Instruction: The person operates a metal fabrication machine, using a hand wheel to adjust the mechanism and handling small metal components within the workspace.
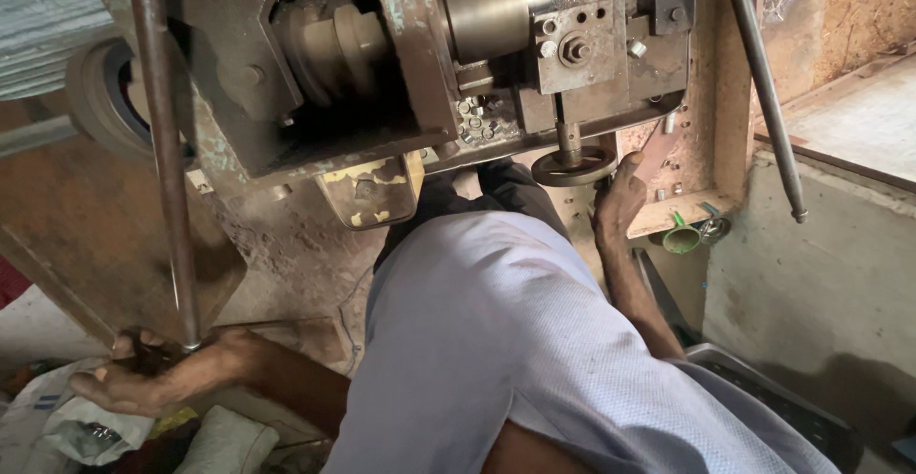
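My left hand [143,376] lies low at the left, palm up and fingers apart, just under the lower end of a long steel lever rod [162,150] that runs down from the old grey machine [315,73]. It grips nothing. My right hand [618,202] reaches up under the machine and rests against the rim of a small dark handwheel [572,167] on a short vertical shaft. Its thumb points up beside a reddish-brown part [658,154], and its fingers are hidden behind the hand. My light blue shirt [515,340] fills the lower middle.
Several small metal nuts [477,121] lie on the machine's ledge. A second steel rod [763,83] slants down at the right. A green cup [681,239] sits under a wooden shelf, white bags [76,426] lie at the lower left, and a concrete wall [811,274] stands on the right.
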